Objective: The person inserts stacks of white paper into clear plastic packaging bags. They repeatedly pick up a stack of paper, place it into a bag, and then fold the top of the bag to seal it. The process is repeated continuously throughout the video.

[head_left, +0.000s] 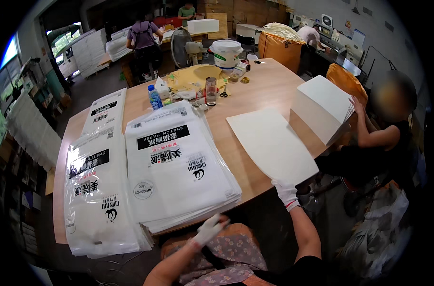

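My right hand, in a white glove with a red-trimmed cuff, grips the near corner of the white paper, which lies on the table and reaches past its front edge. Whether it is one sheet or a thin stack I cannot tell. In a white glove with bare fingertips, my left hand hovers over my lap, just off the table's front edge. Its fingers are blurred. Nearest to it lies a pile of clear printed plastic bags. A second pile of these bags lies farther left.
A seated person at the right touches a tall stack of white paper. Toward the back of the table stand a blue-capped bottle, a glass, scissors and a white bucket. A fan stands behind.
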`<state>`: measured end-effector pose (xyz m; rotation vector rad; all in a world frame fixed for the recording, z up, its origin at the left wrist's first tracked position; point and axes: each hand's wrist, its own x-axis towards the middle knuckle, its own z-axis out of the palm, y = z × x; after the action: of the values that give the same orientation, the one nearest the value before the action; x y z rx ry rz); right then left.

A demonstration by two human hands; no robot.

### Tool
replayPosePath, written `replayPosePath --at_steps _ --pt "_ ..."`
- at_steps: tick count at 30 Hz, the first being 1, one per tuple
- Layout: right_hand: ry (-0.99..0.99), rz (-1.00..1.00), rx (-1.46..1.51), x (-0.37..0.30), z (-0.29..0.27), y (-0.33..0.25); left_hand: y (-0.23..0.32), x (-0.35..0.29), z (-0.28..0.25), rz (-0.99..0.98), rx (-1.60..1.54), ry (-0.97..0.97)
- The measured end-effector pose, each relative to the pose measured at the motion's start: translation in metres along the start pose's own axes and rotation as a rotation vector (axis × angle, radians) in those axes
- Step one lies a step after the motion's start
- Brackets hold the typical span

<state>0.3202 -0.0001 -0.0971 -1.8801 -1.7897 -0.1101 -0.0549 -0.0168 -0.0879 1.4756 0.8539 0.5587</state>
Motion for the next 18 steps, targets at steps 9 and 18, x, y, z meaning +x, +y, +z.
replayPosePath --at_steps 9,18 --pt "-0.219 0.292 1.084 -0.058 -0.102 -0.034 0.064 0.108 0.028 -0.298 -0.284 -0.189" --pt "-0.075 0.746 1.277 -0.128 0.0 -0.05 0.093 0.019 0.129 0.085 1.079 -0.436"
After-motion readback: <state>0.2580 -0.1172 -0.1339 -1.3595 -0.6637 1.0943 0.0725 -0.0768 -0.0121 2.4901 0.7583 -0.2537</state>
